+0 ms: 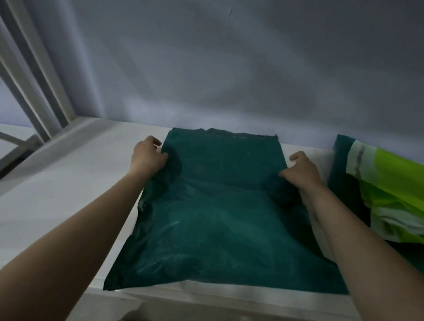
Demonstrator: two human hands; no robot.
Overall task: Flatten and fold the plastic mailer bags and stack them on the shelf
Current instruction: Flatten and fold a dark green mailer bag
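A dark green plastic mailer bag (217,224) lies spread out on the white shelf top (57,189), its torn open end toward the wall. My left hand (148,157) grips the bag's left edge near the far end, fingers curled round the plastic. On the opposite edge, my right hand (301,170) pinches the plastic at about the same height. The bag's near end reaches the shelf's front edge and still shows wrinkles.
To the right lies a pile of other mailer bags (388,194), lime green and white over dark green. A grey wall (235,63) rises right behind the shelf. A white window frame (33,77) stands at the left.
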